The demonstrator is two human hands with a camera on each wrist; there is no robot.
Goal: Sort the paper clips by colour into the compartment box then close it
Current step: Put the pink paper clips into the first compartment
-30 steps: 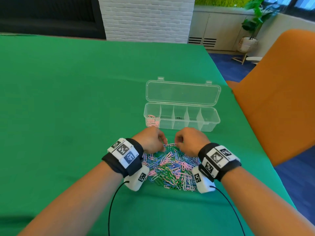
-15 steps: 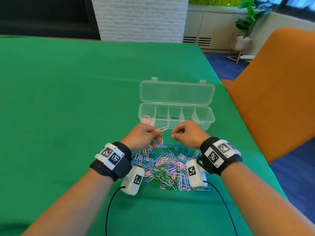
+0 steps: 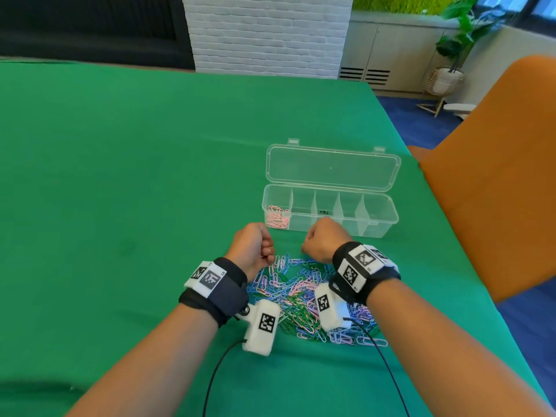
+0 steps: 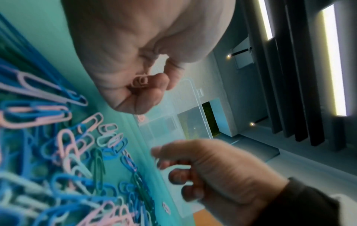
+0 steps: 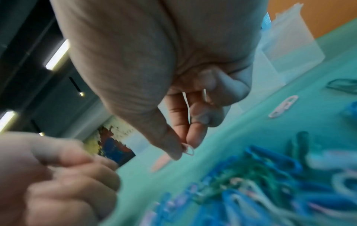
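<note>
A heap of pink, blue and green paper clips (image 3: 301,296) lies on the green table between my wrists. Beyond it stands the clear compartment box (image 3: 376,224), its lid (image 3: 331,168) folded back; pink clips (image 3: 275,219) fill its leftmost compartment. My left hand (image 3: 266,251) hovers at the heap's far left edge, fingers curled round pink clips (image 4: 140,80). My right hand (image 3: 305,246) is at the far right edge and pinches one pink clip (image 5: 188,149) between thumb and forefinger. The two hands are a little apart.
The green table (image 3: 135,191) stretches wide to the left and back. An orange chair (image 3: 496,176) stands close at the table's right edge. A few stray pink clips (image 5: 283,106) lie on the cloth near the box. Cables trail from both wrist cameras.
My hands met over one pink clip at the heap's far edge, lifted it, then drew apart. Each now holds pink clips separately, closer to the box.
</note>
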